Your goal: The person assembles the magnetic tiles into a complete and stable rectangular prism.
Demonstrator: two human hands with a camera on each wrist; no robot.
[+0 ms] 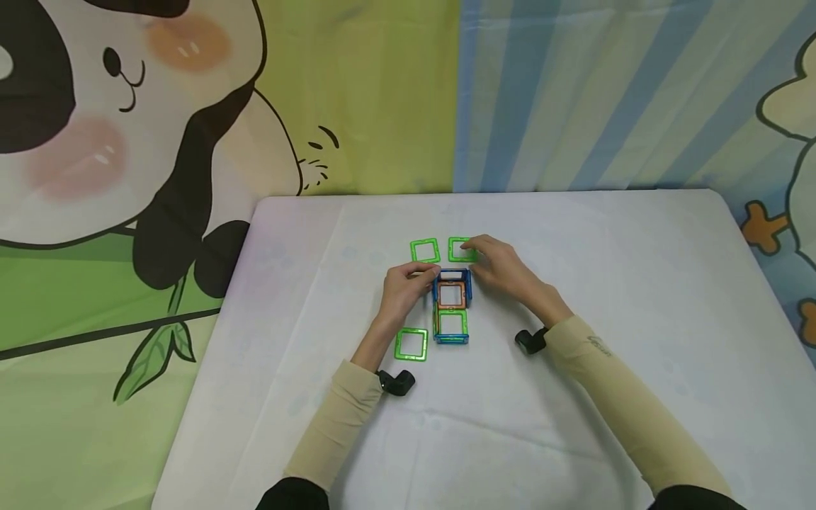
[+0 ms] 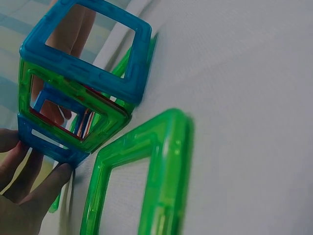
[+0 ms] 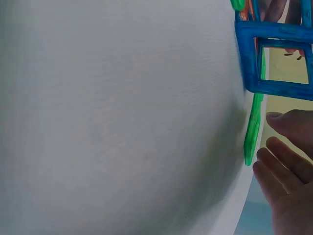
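A structure of square magnetic tiles stands on the table, with blue tiles point(image 1: 452, 340) at the front and back, plus an orange tile point(image 1: 451, 307) and green tiles point(image 1: 466, 324). At its back left, the left hand point(image 1: 404, 289) pinches a blue tile point(image 2: 54, 149) between fingertips and thumb. Behind the structure, the right hand point(image 1: 503, 269) reaches over a loose green tile point(image 1: 451, 249); its fingers point(image 3: 271, 178) are loosely bent and grip nothing. Whether a fingertip touches that tile is unclear. A blue side tile point(image 3: 249, 58) stands upright near the right thumb.
Another loose green tile point(image 1: 425, 241) lies at the back left of the structure. A third green tile point(image 1: 411, 359) lies flat at the front left, beside the left wrist. White cloth covers the table point(image 1: 637, 283), and printed curtains point(image 1: 370, 92) hang behind it.
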